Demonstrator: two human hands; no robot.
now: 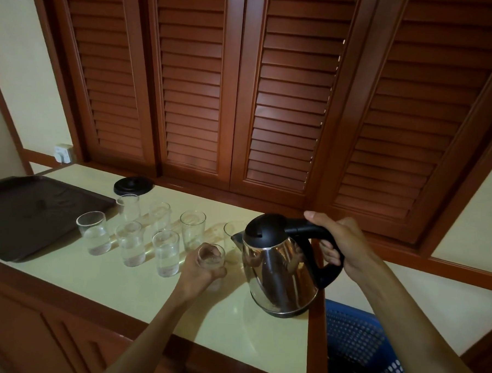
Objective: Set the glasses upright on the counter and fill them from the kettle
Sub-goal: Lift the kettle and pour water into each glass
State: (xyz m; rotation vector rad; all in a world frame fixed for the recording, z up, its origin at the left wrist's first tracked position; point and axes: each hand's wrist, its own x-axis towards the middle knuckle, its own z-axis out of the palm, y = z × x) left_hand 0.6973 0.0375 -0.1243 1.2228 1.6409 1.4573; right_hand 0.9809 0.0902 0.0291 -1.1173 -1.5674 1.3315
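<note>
Steel and black plastic, the kettle (280, 271) hangs just above the right end of the pale counter (137, 289), its handle wrapped by the right hand (341, 242), thumb laid along the top. The spout points left toward the glass (211, 255) that the left hand (199, 269) holds with fingers curled round it, upright and low over the counter (whether its base touches the surface is hidden by the hand). Left of it stand 3 glasses (165, 253) in a front row, each showing water partway up; behind them stand 4 more, whose fill I cannot judge, the rightmost partly hidden by the kettle's lid. A dark tray (24, 214) lies at the far left, with the kettle's round base (133, 184) behind the glasses. The step in hand looks like filling the held glass: the next move calls for tipping the spout over its rim while the left hand steadies it, pouring slowly so nothing spills onto the fingers.
</note>
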